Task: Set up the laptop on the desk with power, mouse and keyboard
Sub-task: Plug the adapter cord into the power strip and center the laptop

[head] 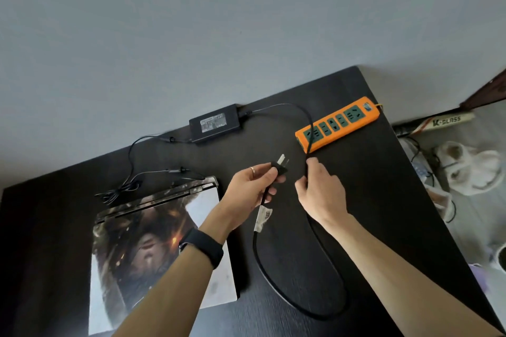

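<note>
left hand [247, 186]: closed on plug [279, 167], prongs up, frame centre | right hand [319, 189]: pinching cord [309, 128] just right of plug | strip [338, 123]: orange, upper right on desk [383, 200] | adapter [215, 123]: upper centre | laptop [161, 249]: shut, lower left

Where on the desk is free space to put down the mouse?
Bare desk lies right of the right hand, below the power strip. Crowded: between laptop and adapter, with cables.
</note>
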Demonstrator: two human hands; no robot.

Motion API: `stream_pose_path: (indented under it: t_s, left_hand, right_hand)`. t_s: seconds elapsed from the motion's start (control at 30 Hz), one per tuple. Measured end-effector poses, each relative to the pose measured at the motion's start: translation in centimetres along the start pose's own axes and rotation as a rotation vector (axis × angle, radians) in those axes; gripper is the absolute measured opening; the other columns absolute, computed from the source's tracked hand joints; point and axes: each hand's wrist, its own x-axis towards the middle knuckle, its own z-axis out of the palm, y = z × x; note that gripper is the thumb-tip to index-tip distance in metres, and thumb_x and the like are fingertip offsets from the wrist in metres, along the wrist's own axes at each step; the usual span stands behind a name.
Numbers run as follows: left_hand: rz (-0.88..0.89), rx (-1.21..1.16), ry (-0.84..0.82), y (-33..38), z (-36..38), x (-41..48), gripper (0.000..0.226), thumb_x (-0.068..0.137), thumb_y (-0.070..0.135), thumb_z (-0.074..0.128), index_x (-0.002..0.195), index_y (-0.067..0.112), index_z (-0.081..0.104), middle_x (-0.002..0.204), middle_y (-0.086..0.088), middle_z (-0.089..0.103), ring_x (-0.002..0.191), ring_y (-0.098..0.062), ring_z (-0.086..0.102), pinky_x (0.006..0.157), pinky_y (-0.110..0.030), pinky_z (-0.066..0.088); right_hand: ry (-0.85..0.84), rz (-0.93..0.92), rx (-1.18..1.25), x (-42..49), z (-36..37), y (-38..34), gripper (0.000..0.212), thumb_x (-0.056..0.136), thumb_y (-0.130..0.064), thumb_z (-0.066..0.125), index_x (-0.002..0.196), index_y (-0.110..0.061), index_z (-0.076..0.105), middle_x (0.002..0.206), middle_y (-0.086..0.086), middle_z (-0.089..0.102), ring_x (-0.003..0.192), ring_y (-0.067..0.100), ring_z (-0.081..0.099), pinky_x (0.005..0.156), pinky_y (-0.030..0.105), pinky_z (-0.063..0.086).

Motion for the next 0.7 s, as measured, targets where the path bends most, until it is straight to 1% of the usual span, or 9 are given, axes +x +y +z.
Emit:
stream_pose_path:
  t_s: [0.07,0.13,0.23,0.3,0.4,0.47,0.53,0.63,0.7]
  left_hand:
    - [0.038,0.042,0.052,0.7,-0.2,0.4,0.028,0.097,0.014,0.062,0.124,0.005,0.062,0.096,-0.012,0.072,0.062,-0.013,0.054,0.057,-0.024,0.045]
    - [0.089,0.088,0.104,1.7,0.1,1.0,0.027,0.095,0.014,0.065,0.121,0.009,0.063,0.094,-0.012,0.074,0.061,-0.013,0.056,0.059,-0.025,0.049]
    - [0.170,0.208,0.114,3.1,0.7,2.2,0.026,0.093,0.014,0.067,0.120,0.013,0.064,0.089,-0.008,0.074,0.061,-0.011,0.059,0.064,-0.026,0.053]
    - [0.224,0.396,0.118,3.3,1.3,3.5,0.027,0.093,0.018,0.068,0.119,0.018,0.065,0.087,-0.003,0.074,0.066,-0.011,0.064,0.072,-0.031,0.057]
    - [0.277,0.690,0.150,3.0,2.2,5.1,0.027,0.092,0.021,0.067,0.118,0.025,0.064,0.086,0.005,0.074,0.080,-0.008,0.070,0.083,-0.028,0.055]
    - [0.292,0.788,0.158,2.7,2.6,5.6,0.028,0.092,0.020,0.067,0.118,0.030,0.063,0.088,0.010,0.072,0.087,-0.006,0.067,0.081,-0.019,0.048]
    - [0.316,0.841,0.162,2.4,3.0,5.8,0.031,0.091,0.018,0.068,0.117,0.035,0.063,0.093,0.013,0.070,0.090,-0.004,0.064,0.080,-0.017,0.045]
    - [0.369,0.865,0.195,1.8,3.1,5.9,0.033,0.089,0.015,0.070,0.114,0.035,0.066,0.096,0.019,0.066,0.091,0.002,0.061,0.083,-0.016,0.046]
    - [0.380,0.867,0.212,1.6,3.3,5.7,0.032,0.089,0.015,0.070,0.116,0.033,0.067,0.097,0.020,0.065,0.092,0.005,0.060,0.085,-0.015,0.045]
  right_hand:
    - [-0.129,-0.163,-0.133,-0.5,-0.2,-0.1,0.034,0.097,-0.029,0.051,0.127,-0.015,0.048,0.103,0.006,0.060,0.075,0.029,0.066,0.056,0.033,0.040]
    - [-0.224,-0.334,-0.184,-1.4,-0.2,0.2,0.036,0.099,-0.031,0.048,0.133,-0.017,0.047,0.112,0.006,0.058,0.078,0.025,0.067,0.056,0.032,0.048]
    - [-0.248,-0.496,-0.128,-2.9,-0.1,1.6,0.039,0.097,-0.027,0.055,0.135,-0.021,0.054,0.116,0.005,0.060,0.077,0.018,0.068,0.058,0.027,0.051]
    - [-0.223,-0.530,-0.109,-3.4,-0.2,2.8,0.041,0.093,-0.022,0.064,0.133,-0.024,0.059,0.110,0.003,0.062,0.074,0.016,0.066,0.058,0.029,0.053]
    - [-0.200,-0.543,-0.109,-3.8,-0.2,3.6,0.049,0.086,-0.017,0.071,0.132,-0.028,0.060,0.102,0.001,0.060,0.072,0.015,0.062,0.059,0.031,0.050]
    - [-0.238,-0.521,-0.074,-3.8,-0.3,3.7,0.048,0.093,-0.019,0.063,0.139,-0.030,0.055,0.108,0.001,0.058,0.082,0.017,0.061,0.069,0.034,0.051]
    - [-0.279,-0.446,0.028,-3.7,-0.5,4.2,0.043,0.099,-0.027,0.055,0.141,-0.033,0.053,0.113,-0.001,0.055,0.089,0.016,0.060,0.077,0.032,0.051]
    - [-0.295,-0.280,0.189,-3.4,-1.1,4.9,0.040,0.099,-0.040,0.054,0.138,-0.030,0.056,0.119,-0.003,0.054,0.093,0.016,0.064,0.079,0.025,0.051]
    - [-0.281,-0.209,0.217,-3.0,-1.4,5.4,0.043,0.098,-0.043,0.055,0.137,-0.026,0.054,0.122,-0.004,0.054,0.095,0.013,0.064,0.078,0.024,0.054]
